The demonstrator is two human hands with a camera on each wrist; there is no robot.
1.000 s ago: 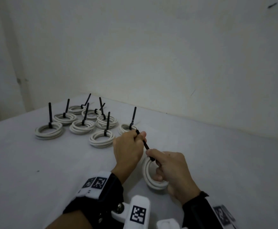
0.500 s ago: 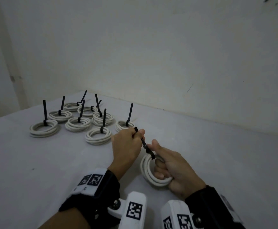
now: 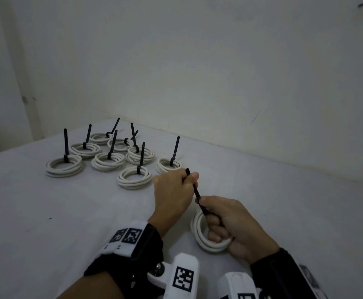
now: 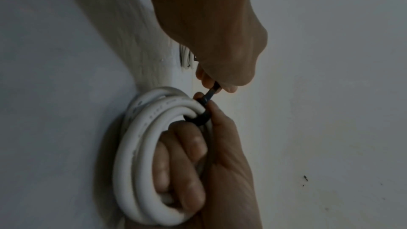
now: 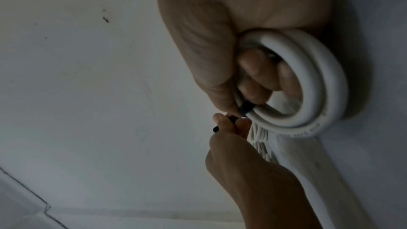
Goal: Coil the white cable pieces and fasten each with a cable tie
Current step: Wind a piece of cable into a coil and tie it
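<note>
1. The right hand (image 3: 236, 223) has its fingers curled through the middle of a white round cable coil (image 3: 200, 234); thumb and forefinger pinch the head of a black plastic cable tie (image 3: 196, 192) looped round the strands.
2. The left hand (image 3: 174, 190) is closed into a fist on the free tail of the cable tie, whose tip pokes out above the thumb.
3. The coil stands on edge on the white worktop (image 3: 46, 212), near its front and between the two wrists. The right palm hides the coil's right half in the head view.
4. In the left wrist view the cable tie (image 4: 203, 111) wraps three strands of the coil (image 4: 141, 154); the lock itself is too dark to make out.
5. In the right wrist view the left hand (image 5: 233, 128) covers most of the tail.
6. Farther back on the left lie eight finished white cable coils (image 3: 133, 178), each with an upright black tail.
7. Black wrist bands with white marker blocks (image 3: 130, 238) are cut off by the lower edge.
</note>
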